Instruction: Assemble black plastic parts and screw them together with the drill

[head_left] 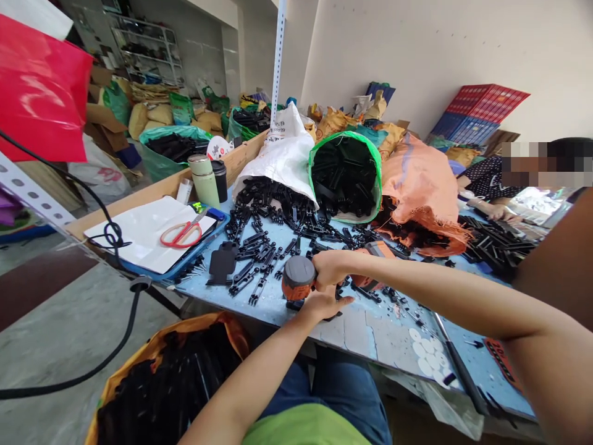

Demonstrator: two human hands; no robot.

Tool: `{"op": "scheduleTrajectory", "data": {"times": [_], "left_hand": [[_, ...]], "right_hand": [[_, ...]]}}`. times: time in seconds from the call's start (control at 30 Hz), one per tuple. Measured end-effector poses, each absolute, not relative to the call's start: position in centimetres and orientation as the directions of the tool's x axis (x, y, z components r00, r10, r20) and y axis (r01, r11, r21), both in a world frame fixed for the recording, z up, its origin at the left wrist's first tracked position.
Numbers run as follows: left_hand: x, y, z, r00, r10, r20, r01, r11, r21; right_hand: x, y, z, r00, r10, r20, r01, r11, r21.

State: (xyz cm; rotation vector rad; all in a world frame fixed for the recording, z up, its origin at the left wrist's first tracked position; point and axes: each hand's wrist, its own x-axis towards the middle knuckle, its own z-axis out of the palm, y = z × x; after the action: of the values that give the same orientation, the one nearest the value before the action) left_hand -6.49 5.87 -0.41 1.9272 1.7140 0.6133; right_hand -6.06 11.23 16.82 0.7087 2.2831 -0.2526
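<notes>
My right hand [328, 269] is wrapped round an orange and black cordless power driver [298, 279]. Its round dark end faces up toward me, and its working tip is hidden below. Close under it, at the table's front edge, my left hand [322, 303] grips a black plastic part [334, 316], of which only bits show around the hand. The left thumb sticks out to the right; the other fingers are mostly hidden. Several black jointed plastic arms [259, 279] lie left of the driver, beside a flat black plate [222, 264] and loose screws [197, 267].
White, green and orange sacks [345, 139] spill black parts at the table's back. Red scissors [181, 233] lie on paper in a blue tray [215, 228]. White discs [428, 352] and a black-handled tool [463, 371] are at right. A co-worker [491, 185] sits beyond; an orange bag [115, 371] stands below.
</notes>
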Motion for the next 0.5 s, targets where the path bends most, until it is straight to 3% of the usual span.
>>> {"op": "scheduleTrajectory", "data": {"times": [0.17,0.3,0.4,0.5], "left_hand": [[-6.6,5.8,-0.2,0.164,0.984,-0.07,0.745,-0.077,0.662],[-6.6,5.6,-0.1,0.177,0.978,-0.108,0.808,-0.081,0.584],[-7.3,6.6,-0.1,0.197,0.98,0.029,0.865,-0.188,0.466],[-8.6,9.6,0.2,0.215,0.964,0.157,0.922,-0.254,0.292]], "right_hand": [[-5.9,10.5,16.1,-0.613,0.375,-0.695,0.524,0.852,-0.002],[-2.3,12.4,15.5,-0.594,0.375,-0.712,0.695,0.686,-0.218],[1.5,16.0,15.4,-0.585,0.461,-0.667,0.796,0.485,-0.363],[4.6,20.5,16.0,-0.489,0.646,-0.586,0.872,0.356,-0.335]]}}
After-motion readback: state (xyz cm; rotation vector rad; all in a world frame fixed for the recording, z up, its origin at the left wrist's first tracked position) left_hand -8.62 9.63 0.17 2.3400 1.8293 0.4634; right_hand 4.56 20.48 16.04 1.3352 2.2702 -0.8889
